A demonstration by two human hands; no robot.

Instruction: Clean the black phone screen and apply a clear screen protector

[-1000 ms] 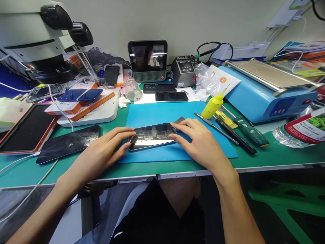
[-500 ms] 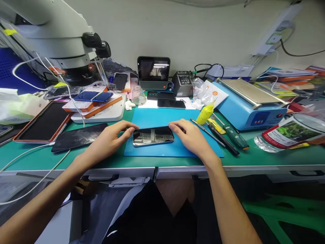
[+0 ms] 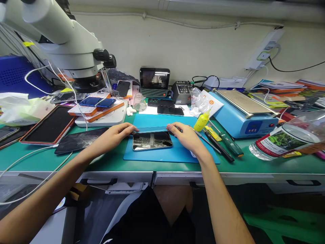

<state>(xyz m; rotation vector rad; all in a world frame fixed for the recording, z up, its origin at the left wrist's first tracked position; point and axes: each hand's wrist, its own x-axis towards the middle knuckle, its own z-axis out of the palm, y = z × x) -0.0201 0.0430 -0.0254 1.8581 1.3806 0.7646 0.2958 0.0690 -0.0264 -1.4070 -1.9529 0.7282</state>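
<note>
A dark phone [image 3: 152,140] lies flat, screen up, on the blue mat [image 3: 175,155] in the middle of the green bench. Just behind its far edge a thin clear film [image 3: 149,129] is stretched level between my two hands. My left hand [image 3: 114,135] pinches the film's left end and my right hand [image 3: 187,137] pinches its right end. Both hands rest low over the mat, one on each side of the phone. The film's far edge is hard to make out against the mat.
A microscope [image 3: 73,47] overhangs the back left above a white pad with phones [image 3: 99,103]. A dark glass panel [image 3: 78,139] and a tablet [image 3: 49,124] lie left. Right of the mat are a yellow bottle [image 3: 201,121], screwdrivers [image 3: 225,144], a blue heating machine [image 3: 243,113] and a plastic bottle [image 3: 281,137].
My head has risen, so the bench looks smaller and farther. My fingers left the phone's ends and now hold a clear film raised behind the phone's far edge.
</note>
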